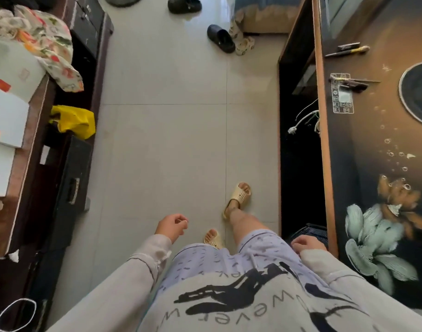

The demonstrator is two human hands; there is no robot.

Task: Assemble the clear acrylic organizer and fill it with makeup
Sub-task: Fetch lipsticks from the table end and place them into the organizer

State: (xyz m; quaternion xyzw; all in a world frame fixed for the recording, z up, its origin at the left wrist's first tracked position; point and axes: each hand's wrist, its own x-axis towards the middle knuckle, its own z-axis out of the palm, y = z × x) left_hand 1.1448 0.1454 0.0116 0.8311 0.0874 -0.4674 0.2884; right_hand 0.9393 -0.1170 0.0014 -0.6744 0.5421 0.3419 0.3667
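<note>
No acrylic organizer or makeup shows in the head view. My left hand hangs over the tiled floor at my left side, fingers loosely curled, holding nothing. My right hand hangs by my right hip, next to the edge of the desk, fingers loosely curled and holding nothing. I stand on the floor in beige slippers, one foot ahead of the other.
A dark desk mat with a flower print covers the desk on the right, with pens at its far end. On the left stands a dark cabinet with white boxes, a floral cloth and a yellow bag. Black slippers lie on the floor ahead.
</note>
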